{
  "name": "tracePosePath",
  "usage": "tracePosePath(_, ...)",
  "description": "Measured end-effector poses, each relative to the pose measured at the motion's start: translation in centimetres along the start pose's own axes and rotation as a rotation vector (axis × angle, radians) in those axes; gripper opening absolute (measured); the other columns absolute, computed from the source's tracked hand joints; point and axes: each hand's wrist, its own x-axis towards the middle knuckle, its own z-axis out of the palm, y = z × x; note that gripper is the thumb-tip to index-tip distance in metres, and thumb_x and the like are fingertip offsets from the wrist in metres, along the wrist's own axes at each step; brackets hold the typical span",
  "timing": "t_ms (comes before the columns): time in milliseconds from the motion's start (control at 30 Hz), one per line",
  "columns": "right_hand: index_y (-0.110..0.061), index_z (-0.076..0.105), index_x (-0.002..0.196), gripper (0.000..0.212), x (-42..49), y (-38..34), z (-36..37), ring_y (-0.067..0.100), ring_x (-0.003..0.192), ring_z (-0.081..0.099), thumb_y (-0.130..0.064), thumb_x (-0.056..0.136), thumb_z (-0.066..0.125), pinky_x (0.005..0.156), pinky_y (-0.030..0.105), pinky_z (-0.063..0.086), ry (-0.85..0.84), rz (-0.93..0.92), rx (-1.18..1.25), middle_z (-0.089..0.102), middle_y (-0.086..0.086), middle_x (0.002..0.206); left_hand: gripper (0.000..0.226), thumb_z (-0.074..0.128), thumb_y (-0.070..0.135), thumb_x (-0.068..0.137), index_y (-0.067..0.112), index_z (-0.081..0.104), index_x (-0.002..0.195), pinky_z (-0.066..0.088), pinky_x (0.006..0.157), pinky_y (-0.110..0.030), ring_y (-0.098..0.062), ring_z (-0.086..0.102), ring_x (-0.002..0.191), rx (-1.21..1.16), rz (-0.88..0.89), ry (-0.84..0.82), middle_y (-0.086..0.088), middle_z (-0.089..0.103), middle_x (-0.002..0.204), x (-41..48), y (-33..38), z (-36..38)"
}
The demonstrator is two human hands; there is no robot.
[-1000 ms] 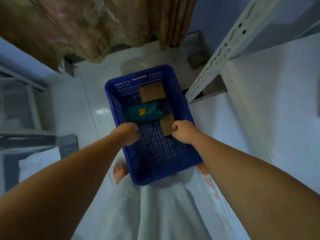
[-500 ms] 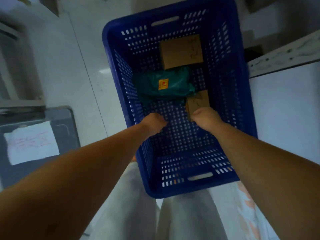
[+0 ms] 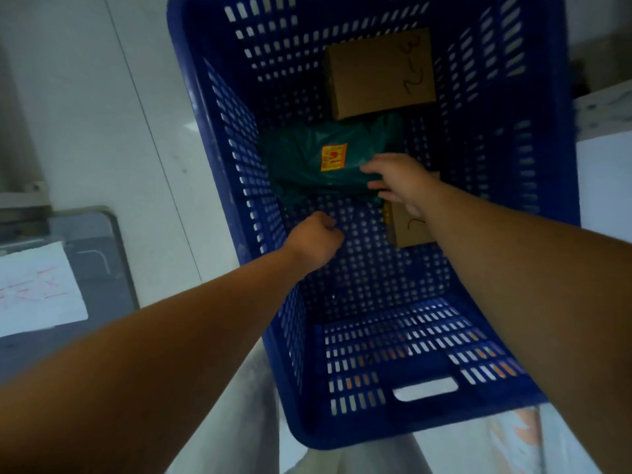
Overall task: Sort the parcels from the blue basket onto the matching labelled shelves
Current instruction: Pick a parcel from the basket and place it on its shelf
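Observation:
The blue basket stands on the floor below me with three parcels in it. A large cardboard box marked "2-3" lies at the far end. A green plastic mailer with a yellow sticker lies in the middle. A small cardboard box rests at the right, partly hidden by my right forearm. My right hand is open, its fingers spread over the mailer's right edge. My left hand is a closed fist above the basket floor, holding nothing.
White tiled floor runs along the left of the basket. A grey surface with a white paper label in red writing sits at the lower left. A white shelf is at the right. My light trousers show at the bottom.
The view has dropped closer to the basket. My right hand has left the small box, opened and reached onto the green mailer. My left hand stays a fist.

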Motion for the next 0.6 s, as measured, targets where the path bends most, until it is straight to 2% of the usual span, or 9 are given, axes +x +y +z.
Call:
tracePosePath(33,-0.013,0.054,0.124,0.033,0.0,0.2,0.4,0.014,0.103,0.055,-0.024,0.093,0.059,0.097,0.031,0.044,-0.017,-0.012,-0.007,0.056,-0.001,0.113,0.037,0.047,0.018,0.097,0.009,0.044,0.133,0.047,0.060,-0.032,-0.017,0.051,0.072,0.028,0.011,0.012,-0.007,0.055,0.097,0.1,0.1,-0.1)
tracePosePath(100,-0.012,0.062,0.105,0.018,-0.3,0.5,1.3,0.011,0.090,0.060,-0.025,0.092,0.060,0.080,0.023,0.047,-0.007,-0.058,-0.047,0.062,-0.002,0.102,0.035,0.048,0.022,0.096,0.011,0.045,0.129,0.035,0.049,-0.025,-0.021,0.055,0.076,0.067,0.035,0.058,-0.012,0.058,0.109,0.2,0.2,-0.3)
tracePosePath(167,-0.010,0.066,0.086,0.017,-0.9,0.8,2.0,0.009,0.074,0.062,-0.026,0.091,0.062,0.069,0.019,0.047,-0.018,-0.086,-0.061,0.067,0.000,0.088,0.019,0.047,0.027,0.096,0.014,0.048,0.110,0.034,0.050,-0.027,-0.017,0.049,0.066,0.013,0.049,0.136,-0.007,0.056,0.090,0.3,0.4,-0.5)
tracePosePath(233,-0.009,0.060,0.069,0.024,-1.8,1.9,2.9,0.011,0.063,0.059,-0.021,0.090,0.065,0.064,0.022,0.051,-0.058,-0.065,-0.045,0.062,0.003,0.070,0.023,0.046,0.037,0.096,0.015,0.047,0.099,0.037,0.057,-0.028,-0.018,0.048,0.065,-0.203,-0.015,0.197,-0.006,0.051,0.080,0.5,0.7,-0.5)
tracePosePath(267,-0.009,0.056,0.063,0.029,-2.3,2.6,3.5,0.014,0.060,0.057,-0.017,0.089,0.066,0.063,0.026,0.051,-0.082,-0.045,-0.045,0.057,0.005,0.064,0.035,0.047,0.046,0.094,0.014,0.048,0.106,0.041,0.061,-0.030,-0.020,0.053,0.074,-0.355,-0.106,0.196,-0.008,0.054,0.089,0.3,1.0,-0.6)
tracePosePath(333,-0.010,0.051,0.055,0.034,-3.9,4.3,4.7,0.024,0.062,0.058,-0.012,0.086,0.067,0.069,0.039,0.053,-0.141,-0.017,-0.114,0.053,0.008,0.059,0.077,0.056,0.067,0.078,0.015,0.040,0.133,0.050,0.068,-0.037,-0.029,0.057,0.104,-0.598,-0.309,0.199,-0.009,0.054,0.121,0.1,1.6,-0.7)
tracePosePath(400,-0.015,0.051,0.052,0.034,-5.7,5.8,5.6,0.025,0.061,0.057,-0.016,0.082,0.069,0.066,0.042,0.051,-0.204,-0.044,-0.253,0.053,0.006,0.056,0.113,0.066,0.076,0.058,0.012,0.031,0.144,0.051,0.084,-0.048,-0.038,0.050,0.120,-0.665,-0.433,0.173,-0.012,0.046,0.139,-0.3,1.8,-0.5)
tracePosePath(500,-0.020,0.041,0.047,0.046,-8.8,7.7,6.7,0.015,0.048,0.039,-0.021,0.089,0.059,0.050,0.029,0.032,-0.223,-0.209,-0.470,0.042,0.000,0.049,0.106,0.070,0.066,0.065,0.001,0.037,0.142,0.045,0.101,-0.045,-0.039,0.050,0.125,-0.515,-0.410,0.105,-0.020,0.048,0.140,0.0,0.7,1.1)
tracePosePath(600,-0.013,0.054,0.063,0.035,-11.4,9.3,7.5,0.019,0.055,0.042,-0.016,0.097,0.044,0.057,0.034,0.040,-0.259,-0.444,-0.779,0.053,0.006,0.063,0.099,0.080,0.055,0.063,0.003,0.040,0.138,0.044,0.101,-0.046,-0.037,0.053,0.118,-0.437,-0.495,0.066,-0.018,0.051,0.135,-1.6,0.7,2.5)
